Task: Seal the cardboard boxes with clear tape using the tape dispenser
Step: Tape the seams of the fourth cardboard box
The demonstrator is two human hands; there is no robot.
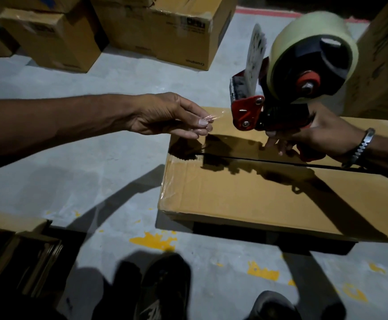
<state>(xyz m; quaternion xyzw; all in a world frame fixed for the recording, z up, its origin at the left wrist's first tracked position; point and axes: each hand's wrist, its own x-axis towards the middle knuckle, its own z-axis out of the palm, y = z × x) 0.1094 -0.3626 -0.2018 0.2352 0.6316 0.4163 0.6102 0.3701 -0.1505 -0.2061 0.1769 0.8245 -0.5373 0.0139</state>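
Left hand [165, 116] pinches clear tape [211, 117] — faint, apparently loose — while right hand [315, 137] grips the tape dispenser [287, 88] above a cardboard box [257, 195].

Two hands are in view: a left hand [165, 116] pinching one scrap of clear tape [211, 117] at its fingertips, and a right hand [308, 137] gripping one red tape dispenser [269, 105] that carries one roll of tape [313, 54]. Just below the fingers of both hands lies one cardboard box [269, 192] with one open seam across its top. Beyond the fingers, at least four more cardboard boxes [165, 31] stand on the floor, and one further box [385, 54] rises behind the dispenser. One metal bracelet [361, 146] circles the right wrist. Two shoes [165, 287] show at the bottom edge.
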